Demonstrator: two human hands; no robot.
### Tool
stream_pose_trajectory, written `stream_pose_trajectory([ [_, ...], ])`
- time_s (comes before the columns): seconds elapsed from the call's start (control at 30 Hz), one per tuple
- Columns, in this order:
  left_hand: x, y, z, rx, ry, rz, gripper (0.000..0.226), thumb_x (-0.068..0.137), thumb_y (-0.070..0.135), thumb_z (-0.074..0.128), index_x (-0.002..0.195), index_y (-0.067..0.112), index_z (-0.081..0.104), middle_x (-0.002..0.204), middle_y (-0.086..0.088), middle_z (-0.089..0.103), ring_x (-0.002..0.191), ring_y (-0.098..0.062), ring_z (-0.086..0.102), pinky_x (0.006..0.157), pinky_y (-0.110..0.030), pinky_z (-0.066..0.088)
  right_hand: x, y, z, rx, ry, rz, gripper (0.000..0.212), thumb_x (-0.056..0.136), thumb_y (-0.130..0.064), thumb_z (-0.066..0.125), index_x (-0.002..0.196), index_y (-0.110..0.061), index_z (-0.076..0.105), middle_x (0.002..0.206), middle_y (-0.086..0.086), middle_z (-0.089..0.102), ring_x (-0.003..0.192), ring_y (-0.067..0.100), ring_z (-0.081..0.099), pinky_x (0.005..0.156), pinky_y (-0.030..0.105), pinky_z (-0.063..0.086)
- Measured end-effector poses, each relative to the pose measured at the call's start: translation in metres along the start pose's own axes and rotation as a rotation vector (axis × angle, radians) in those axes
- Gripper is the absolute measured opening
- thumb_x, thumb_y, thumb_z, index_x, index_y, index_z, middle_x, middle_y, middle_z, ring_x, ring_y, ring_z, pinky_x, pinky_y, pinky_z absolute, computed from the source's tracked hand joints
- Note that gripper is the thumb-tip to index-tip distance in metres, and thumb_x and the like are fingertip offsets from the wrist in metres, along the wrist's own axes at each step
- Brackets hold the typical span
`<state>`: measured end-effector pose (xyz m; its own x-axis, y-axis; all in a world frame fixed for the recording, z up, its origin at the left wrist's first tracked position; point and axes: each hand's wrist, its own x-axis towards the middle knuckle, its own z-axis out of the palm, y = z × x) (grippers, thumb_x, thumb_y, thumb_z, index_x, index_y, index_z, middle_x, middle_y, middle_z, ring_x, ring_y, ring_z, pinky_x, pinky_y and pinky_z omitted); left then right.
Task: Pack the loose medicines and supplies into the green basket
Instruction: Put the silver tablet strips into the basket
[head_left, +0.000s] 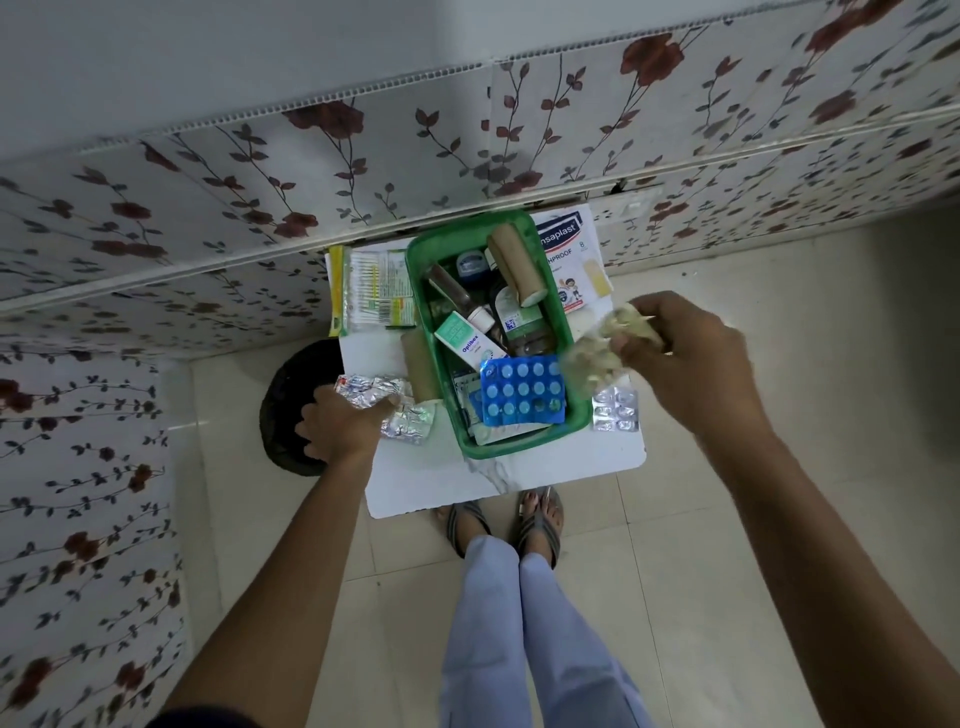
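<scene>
A rectangular green plastic basket (581, 415) is sitting on a small white marble-patterned table (498, 478) that is standing against a wall covered in floral-print panels (208, 208). Inside the basket, a blue blister sheet of round pills (522, 397) is lying at the near end, a white and green box printed "Optibex" (464, 340) is lying in the middle, a dark brown bottle (457, 296) and a clear bottle with a green label (514, 317) are lying beside it, and a beige rolled bandage (517, 267) is leaning on the far right rim. The right hand (691, 364) is hovering over the basket's near right corner, its fingers closing around a blurred, pale crumpled packet (610, 343). The left hand (345, 426) is resting on the table's left edge, its fingers pressing together on crinkled silver foil pill strips (400, 410) lying just beside the basket. A silver blister strip (615, 410) is lying on the table to the right of the basket, a white Hansaplast plaster box (571, 260) is lying beyond the basket's far right side, and a clear pack of cotton buds with a yellow-green edge (363, 293) is lying to the far left. Another beige roll (418, 364) is lying against the basket's left wall. A dark round object (291, 410) is sitting on the cream tiled floor (727, 597) left of the table.
</scene>
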<state>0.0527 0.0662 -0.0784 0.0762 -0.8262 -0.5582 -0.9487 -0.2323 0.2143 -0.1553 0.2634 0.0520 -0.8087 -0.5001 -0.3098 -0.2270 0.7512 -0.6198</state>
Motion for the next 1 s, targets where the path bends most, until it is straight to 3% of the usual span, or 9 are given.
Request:
stream_pose_trajectory([
  [0.07,0.0,-0.005,-0.007,-0.104,0.018,0.004,0.06,0.07,0.04,0.074,0.112,0.002,0.053,0.122,-0.023,0.055,0.116,-0.041,0.047,0.094,-0.05,0.042,0.0,-0.011,0.018,0.055,-0.194,0.057,0.024,0.084,-0.017,0.063,0.107,-0.022,0.061,0.084,-0.001,0.067,0.059,0.0,0.055,0.044,0.001,0.037],
  [0.13,-0.004,-0.009,-0.018,-0.327,0.06,0.042,0.033,0.076,0.029,0.071,0.089,0.002,0.058,0.1,-0.021,0.064,0.093,-0.032,0.058,0.082,-0.04,0.047,-0.004,-0.013,0.036,-0.117,-0.321,0.017,0.029,0.084,-0.02,0.062,0.113,-0.019,0.059,0.102,0.006,0.069,0.078,0.017,0.063,0.065,0.018,0.051],
  [0.2,-0.009,-0.009,-0.037,-0.499,0.122,0.078,0.018,0.077,0.02,0.07,0.073,0.008,0.057,0.078,-0.012,0.063,0.071,-0.022,0.056,0.069,-0.032,0.042,-0.008,-0.006,0.043,-0.237,-0.247,-0.046,0.029,0.085,-0.023,0.06,0.114,-0.017,0.061,0.109,0.008,0.068,0.091,0.026,0.061,0.077,0.033,0.05],
  [0.3,-0.018,-0.004,-0.063,-0.678,0.164,0.098,0.014,0.078,0.021,0.069,0.078,0.011,0.059,0.071,-0.005,0.058,0.063,-0.019,0.053,0.063,-0.032,0.045,-0.008,0.016,0.037,-0.105,-0.083,-0.02,0.02,0.084,-0.017,0.06,0.104,-0.018,0.066,0.102,0.003,0.071,0.074,0.018,0.06,0.073,0.026,0.046],
  [0.47,-0.072,0.029,-0.055,-0.852,-0.15,0.21,0.012,0.078,0.022,0.07,0.088,0.018,0.065,0.09,-0.008,0.068,0.071,-0.02,0.062,0.059,-0.032,0.056,-0.007,0.066,0.041,-0.147,0.029,0.14,0.022,0.084,-0.007,0.058,0.105,-0.011,0.065,0.104,0.01,0.07,0.082,0.023,0.063,0.078,0.026,0.043],
  [0.63,-0.119,0.05,-0.015,-0.543,-0.343,0.338,0.028,0.078,0.016,0.07,0.1,0.007,0.056,0.093,-0.014,0.062,0.083,-0.034,0.065,0.073,-0.048,0.057,0.0,0.097,0.06,-0.13,-0.038,0.233,0.028,0.084,-0.009,0.058,0.112,-0.008,0.061,0.114,0.014,0.067,0.098,0.03,0.062,0.084,0.028,0.043],
  [0.7,-0.124,0.051,-0.01,-0.324,-0.265,0.425,0.036,0.078,0.022,0.069,0.107,0.008,0.053,0.091,-0.009,0.06,0.09,-0.036,0.062,0.078,-0.042,0.053,0.004,0.105,0.067,-0.099,-0.064,0.282,0.032,0.084,-0.012,0.059,0.115,-0.009,0.058,0.116,0.014,0.065,0.099,0.03,0.061,0.081,0.025,0.04],
  [0.83,-0.133,0.053,-0.008,0.145,-0.043,0.649,0.048,0.087,0.035,0.055,0.124,0.006,0.048,0.12,-0.015,0.058,0.11,-0.032,0.053,0.081,-0.038,0.042,0.004,0.108,0.08,-0.152,-0.112,0.217,0.048,0.076,-0.013,0.07,0.12,-0.008,0.051,0.117,0.021,0.058,0.103,0.034,0.055,0.085,0.033,0.044],
  [1.0,-0.128,0.05,0.001,0.537,0.019,0.806,0.035,0.09,0.021,0.05,0.124,0.014,0.049,0.116,-0.008,0.058,0.111,-0.028,0.048,0.081,-0.039,0.036,-0.003,0.111,0.088,-0.217,-0.081,0.131,0.059,0.069,-0.012,0.076,0.121,-0.003,0.049,0.116,0.026,0.051,0.101,0.041,0.05,0.084,0.039,0.044],
])
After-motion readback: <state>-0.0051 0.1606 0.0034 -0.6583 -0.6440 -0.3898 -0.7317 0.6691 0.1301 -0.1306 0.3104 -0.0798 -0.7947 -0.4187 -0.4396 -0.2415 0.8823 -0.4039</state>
